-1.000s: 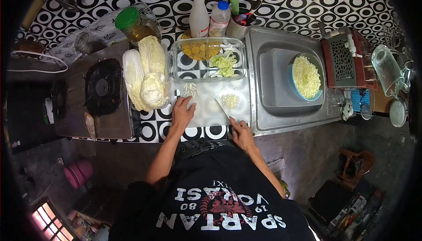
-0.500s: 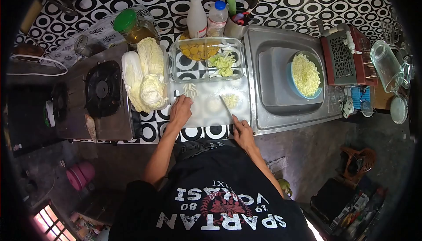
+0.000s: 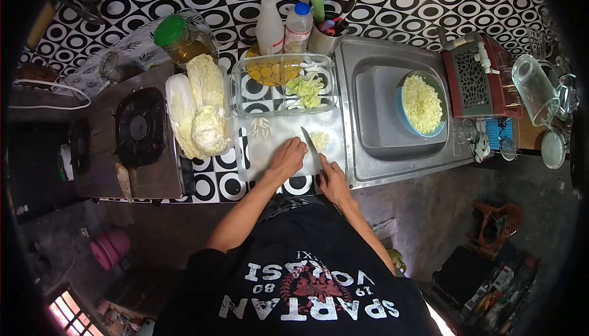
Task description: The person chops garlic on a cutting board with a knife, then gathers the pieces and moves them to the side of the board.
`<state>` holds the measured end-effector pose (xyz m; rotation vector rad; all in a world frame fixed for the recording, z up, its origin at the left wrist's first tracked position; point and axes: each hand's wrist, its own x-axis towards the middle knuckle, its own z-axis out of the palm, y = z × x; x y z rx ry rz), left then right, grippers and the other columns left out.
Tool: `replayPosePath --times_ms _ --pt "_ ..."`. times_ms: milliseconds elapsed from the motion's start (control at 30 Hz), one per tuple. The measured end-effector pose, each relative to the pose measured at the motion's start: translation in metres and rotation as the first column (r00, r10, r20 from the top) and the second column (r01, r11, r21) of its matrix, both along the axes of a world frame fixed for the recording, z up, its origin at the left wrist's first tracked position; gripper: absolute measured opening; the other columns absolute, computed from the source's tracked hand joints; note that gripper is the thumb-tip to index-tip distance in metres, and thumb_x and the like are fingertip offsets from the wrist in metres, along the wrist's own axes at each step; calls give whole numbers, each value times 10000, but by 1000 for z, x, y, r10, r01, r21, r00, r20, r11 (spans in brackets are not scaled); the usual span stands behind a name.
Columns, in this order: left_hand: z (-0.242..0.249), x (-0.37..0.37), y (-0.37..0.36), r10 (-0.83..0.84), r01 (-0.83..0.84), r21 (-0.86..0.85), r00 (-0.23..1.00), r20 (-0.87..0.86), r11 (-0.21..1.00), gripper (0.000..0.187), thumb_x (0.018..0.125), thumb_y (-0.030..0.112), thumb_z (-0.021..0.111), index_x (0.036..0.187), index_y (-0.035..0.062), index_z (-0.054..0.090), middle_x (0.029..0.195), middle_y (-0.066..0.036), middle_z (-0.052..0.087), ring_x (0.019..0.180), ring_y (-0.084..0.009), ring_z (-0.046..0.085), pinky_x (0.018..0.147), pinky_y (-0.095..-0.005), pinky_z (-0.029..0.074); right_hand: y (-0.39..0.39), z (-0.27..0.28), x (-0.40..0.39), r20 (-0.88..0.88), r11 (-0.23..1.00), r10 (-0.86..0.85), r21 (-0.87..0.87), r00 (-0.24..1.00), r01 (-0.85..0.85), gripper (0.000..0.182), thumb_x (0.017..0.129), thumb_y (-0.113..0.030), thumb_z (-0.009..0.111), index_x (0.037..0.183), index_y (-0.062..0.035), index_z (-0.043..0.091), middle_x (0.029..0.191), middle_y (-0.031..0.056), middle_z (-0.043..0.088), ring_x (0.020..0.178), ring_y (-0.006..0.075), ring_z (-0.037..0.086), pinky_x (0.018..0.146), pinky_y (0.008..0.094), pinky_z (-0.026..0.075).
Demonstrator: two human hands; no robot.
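My right hand point(image 3: 332, 181) is closed around the handle of a knife point(image 3: 310, 141), whose blade points up and left over the white cutting board point(image 3: 254, 163). Just left of the blade, my left hand point(image 3: 289, 156) rests on the board with its fingers pressed together; what they hold, if anything, is hidden. Finely chopped pale pieces point(image 3: 319, 140) lie right of the blade. Several pale strips point(image 3: 261, 128) lie at the board's upper left. Behind the board, a divided glass dish point(image 3: 250, 110) holds yellow-green leaves point(image 3: 305, 90) and white pieces.
Pale cabbages point(image 3: 199, 109) sit left of the board, beside a stove point(image 3: 141, 126). At right, a bowl of chopped cabbage point(image 3: 422, 105) stands in the metal sink point(image 3: 380, 146). Bottles point(image 3: 299, 28), a utensil cup point(image 3: 324, 41) and a green-lidded jar point(image 3: 184, 43) stand behind.
My left hand has moved right, from near the pale strips to beside the knife. The knife stays in my right hand. The whole view has shifted slightly.
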<state>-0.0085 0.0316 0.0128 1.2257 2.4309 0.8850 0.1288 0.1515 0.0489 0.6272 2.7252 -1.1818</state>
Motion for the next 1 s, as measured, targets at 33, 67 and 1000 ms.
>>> replayPosePath --times_ms 33,67,1000 --pt "-1 0 0 -2 2 2 1000 0 1000 106 840 121 552 852 16 559 854 -145 502 855 -330 519 743 -418 437 1 2 -1 0 1000 -2 2 1000 2 576 790 11 537 1344 -89 413 808 198 494 707 356 539 680 407 447" --pt "-2 0 -1 5 -5 22 1000 2 1000 105 839 122 554 850 17 561 853 -142 506 855 -325 521 744 -415 438 1 4 -1 21 1000 4 19 1000 -5 582 785 13 536 1345 -87 409 809 204 495 718 365 546 684 416 449" --pt "-12 -1 -5 33 -38 168 999 32 985 91 808 105 573 809 14 577 812 -136 514 807 -333 518 726 -413 439 -9 0 -5 98 996 64 48 993 -69 726 704 16 602 1367 -135 347 917 248 488 768 439 581 710 488 490"
